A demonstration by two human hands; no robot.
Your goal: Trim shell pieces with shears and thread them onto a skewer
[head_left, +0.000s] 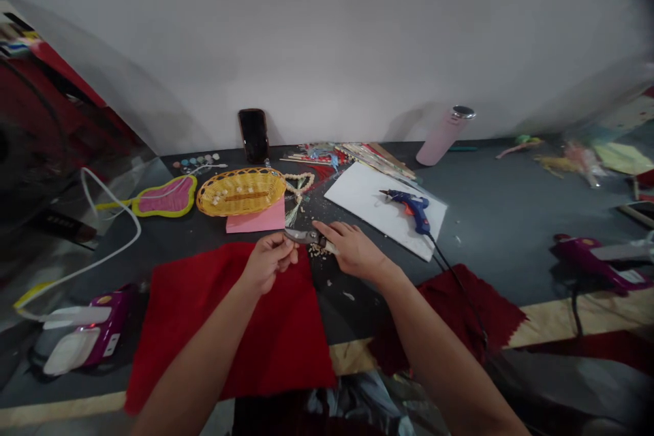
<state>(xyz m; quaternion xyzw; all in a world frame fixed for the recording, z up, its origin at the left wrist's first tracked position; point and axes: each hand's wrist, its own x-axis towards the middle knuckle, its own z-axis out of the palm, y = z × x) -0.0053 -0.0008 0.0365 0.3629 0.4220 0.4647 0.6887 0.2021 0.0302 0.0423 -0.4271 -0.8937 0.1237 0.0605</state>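
Note:
My right hand [352, 248] is closed around the handles of a pair of pruning shears [311, 237], whose blades point left. At the blade tips, my left hand [270, 260] is closed in a pinch; what its fingers hold is too small to make out. Beneath the shears, small pale cut bits [319, 251] lie scattered on the dark table. Red felt cloth [204, 300] spreads under my left hand and forearm. Just beyond the hands stands a yellow woven basket [242, 208] with a few pale pieces inside, resting partly on a pink pad [255, 222].
A blue glue gun [416, 211] lies on a white board [368, 208], its cord trailing over dark red cloth [470, 300]. Behind are a phone [254, 135], thin sticks [378, 158], a beaded string [299, 184] and a pink bottle [443, 138]. Purple devices [110, 327] sit at both sides.

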